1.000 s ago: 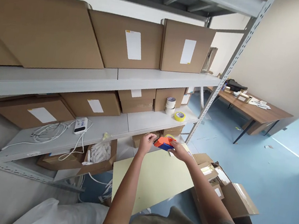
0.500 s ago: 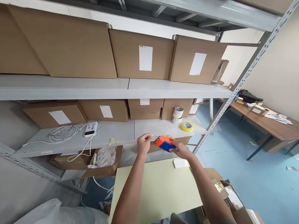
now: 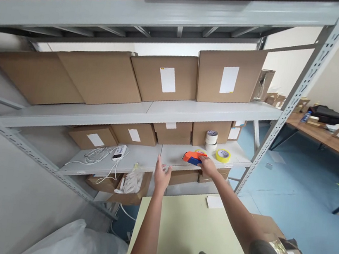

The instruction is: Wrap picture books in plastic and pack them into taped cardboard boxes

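My right hand (image 3: 208,167) is wrapped around an orange and blue tape dispenser (image 3: 193,158), held over the front of the lower shelf (image 3: 171,157). A bit of yellow shows behind the dispenser; whether it belongs to it I cannot tell. To its left, my left hand (image 3: 162,177) is raised with fingers apart and nothing in it, near the shelf's front edge. Right of the dispenser lie a yellow tape roll (image 3: 223,155) and a stack of white tape rolls (image 3: 211,137). Below my arms is a pale yellow board (image 3: 194,226) with a white paper (image 3: 214,202) on its far edge.
Cardboard boxes (image 3: 163,78) line the shelves. A white power strip (image 3: 119,152) with coiled cable sits on the lower shelf at left. An open carton (image 3: 136,189) holds white material beneath. A metal upright (image 3: 299,90) stands at right, with a wooden table (image 3: 327,137) beyond.
My left hand has gone from closed fingers to spread ones, lower relative to the dispenser. The dispenser, still in my right hand, is now closer to the shelf. The camera view has shifted.
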Tool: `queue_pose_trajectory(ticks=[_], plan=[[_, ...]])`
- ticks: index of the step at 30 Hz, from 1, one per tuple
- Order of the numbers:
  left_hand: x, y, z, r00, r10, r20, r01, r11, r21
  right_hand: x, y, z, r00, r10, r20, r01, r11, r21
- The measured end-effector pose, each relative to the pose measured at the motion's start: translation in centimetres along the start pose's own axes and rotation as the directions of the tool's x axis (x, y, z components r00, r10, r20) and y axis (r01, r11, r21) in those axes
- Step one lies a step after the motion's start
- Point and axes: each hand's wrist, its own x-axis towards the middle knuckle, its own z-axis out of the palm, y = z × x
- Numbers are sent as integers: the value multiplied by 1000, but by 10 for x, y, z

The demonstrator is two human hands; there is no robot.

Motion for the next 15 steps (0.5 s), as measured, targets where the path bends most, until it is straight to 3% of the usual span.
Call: queue_pose_trajectory(ticks=[5,9,13,15], plan=[[-26,-16,-13,997,-70,-12,71,996,56,44,19,19,991,65,115,-49,990,-133],[-50,-24,-23,991,-128,-30,129,991,46,60,30,37,982,100,163,-66,978,-200],[-72,-25,-38,983,-173,-67,178,982,68,63,29,48,990,123,71,-106,974,-201],[-81,-25,-46,976,-204,-77,211,973,98,61,21,52,998,61,-26,-64,991,-121]])
